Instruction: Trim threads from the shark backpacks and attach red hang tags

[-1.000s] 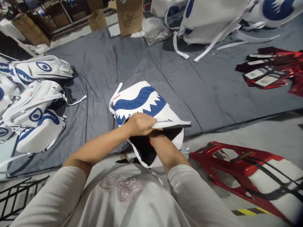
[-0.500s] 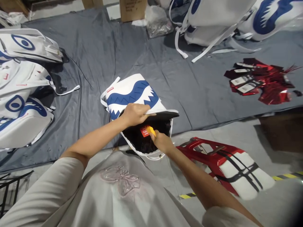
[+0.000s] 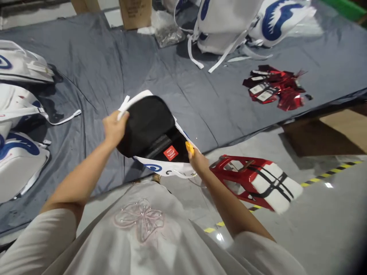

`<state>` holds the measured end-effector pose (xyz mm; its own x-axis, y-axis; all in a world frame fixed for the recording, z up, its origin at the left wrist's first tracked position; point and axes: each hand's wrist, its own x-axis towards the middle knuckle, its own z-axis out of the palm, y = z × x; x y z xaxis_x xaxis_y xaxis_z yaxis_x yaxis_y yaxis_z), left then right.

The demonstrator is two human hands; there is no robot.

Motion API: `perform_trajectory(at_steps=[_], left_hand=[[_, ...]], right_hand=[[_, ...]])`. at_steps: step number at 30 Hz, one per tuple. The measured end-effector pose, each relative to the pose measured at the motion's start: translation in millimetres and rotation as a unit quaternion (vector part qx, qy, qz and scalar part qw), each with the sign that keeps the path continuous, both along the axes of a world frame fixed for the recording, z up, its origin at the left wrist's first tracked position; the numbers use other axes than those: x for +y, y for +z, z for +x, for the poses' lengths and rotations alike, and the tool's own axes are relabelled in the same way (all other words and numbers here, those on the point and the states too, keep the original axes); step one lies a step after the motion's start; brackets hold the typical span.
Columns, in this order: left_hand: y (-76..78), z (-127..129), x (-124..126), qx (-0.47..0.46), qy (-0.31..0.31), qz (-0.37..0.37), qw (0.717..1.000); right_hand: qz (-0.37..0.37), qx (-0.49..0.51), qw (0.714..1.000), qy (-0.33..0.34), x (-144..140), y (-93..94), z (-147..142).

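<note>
A white backpack (image 3: 180,168) with a blue eye print lies at the table's near edge, its front part raised so that the black lining (image 3: 149,122) faces me. Inside it shows a red label (image 3: 171,152). My left hand (image 3: 115,129) is closed around the white edge of the bag at its far left. At the right side of the opening my right hand (image 3: 198,161) is closed on a small yellow tool (image 3: 189,148); only its yellow part shows, so its kind is unclear. Whether the right fingers also grip the bag's rim cannot be made out.
White backpacks (image 3: 20,164) lie at the left, and others (image 3: 226,23) stand at the back. Red shiny tags (image 3: 276,88) lie on the grey cloth (image 3: 94,49) at the right. Below the table edge are a red-framed stool (image 3: 258,181) and a cardboard box (image 3: 329,130).
My left hand has shifted left and turned the bag's front part over, so its black inside shows. The right hand with the yellow tool moved slightly right, off the label. The view has shifted right.
</note>
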<state>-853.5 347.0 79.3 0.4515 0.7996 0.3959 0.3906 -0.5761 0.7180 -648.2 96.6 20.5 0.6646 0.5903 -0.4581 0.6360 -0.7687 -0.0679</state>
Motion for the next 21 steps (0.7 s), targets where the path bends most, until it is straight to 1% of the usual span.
perform_trajectory(at_steps=[1, 2, 3, 4, 5, 7, 9, 10, 11, 12, 14, 15, 16, 18, 19, 20, 21], left_hand=[[0.2, -5.6, 10.3, -0.02, 0.059, -0.024, 0.998], [1.1, -8.7, 16.1, -0.035, 0.092, -0.037, 0.994], [2.8, -9.3, 16.7, -0.044, 0.098, -0.039, 0.993], [5.3, -7.9, 12.0, -0.047, 0.082, -0.031, 0.995], [8.5, -5.1, 2.9, -0.046, 0.049, -0.014, 0.998], [16.1, 1.8, -22.7, -0.028, -0.061, 0.04, 0.997], [22.7, 7.6, -46.7, -0.001, -0.183, 0.1, 0.978], [25.0, 9.4, -54.9, 0.006, -0.221, 0.123, 0.967], [26.6, 10.4, -60.3, 0.006, -0.236, 0.14, 0.962], [27.7, 10.8, -63.2, 0.003, -0.23, 0.152, 0.961], [29.5, 10.8, -64.8, -0.007, -0.194, 0.17, 0.966], [30.6, 10.8, -65.1, -0.008, -0.189, 0.181, 0.965], [31.8, 11.1, -65.6, -0.005, -0.2, 0.194, 0.961], [34.2, 11.9, -66.3, 0.006, -0.246, 0.213, 0.945], [35.0, 12.2, -65.5, 0.007, -0.26, 0.218, 0.941], [35.2, 12.2, -63.4, 0.005, -0.258, 0.22, 0.941], [34.8, 11.7, -60.0, 0.002, -0.237, 0.218, 0.947]], right_hand=[[-0.004, 0.002, 1.0, -0.004, -0.6, -2.7, 2.6], [-0.007, 0.006, 1.0, -0.007, -0.7, -4.5, 3.6], [-0.009, 0.009, 1.0, -0.005, -0.3, -5.3, 3.1], [-0.011, 0.011, 1.0, 0.002, 0.4, -4.9, 1.0], [-0.013, 0.01, 1.0, 0.014, 1.0, -3.1, -2.7], [-0.02, 0.01, 0.998, 0.056, 1.3, 4.5, -15.9], [-0.029, 0.016, 0.994, 0.108, -0.4, 17.5, -35.4], [-0.035, 0.024, 0.99, 0.131, -1.5, 25.4, -45.9], [-0.043, 0.033, 0.987, 0.15, -2.1, 33.7, -55.4], [-0.053, 0.039, 0.985, 0.162, -1.6, 41.9, -63.1], [-0.071, 0.044, 0.982, 0.17, 4.4, 55.6, -70.0], [-0.078, 0.049, 0.982, 0.164, 9.7, 60.4, -69.1], [-0.081, 0.055, 0.983, 0.155, 15.7, 64.1, -65.8], [-0.082, 0.064, 0.985, 0.135, 25.6, 69.7, -55.2], [-0.083, 0.065, 0.986, 0.129, 27.3, 72.7, -49.3], [-0.086, 0.062, 0.986, 0.126, 25.9, 76.1, -43.7], [-0.088, 0.059, 0.986, 0.129, 21.6, 79.8, -38.6]])
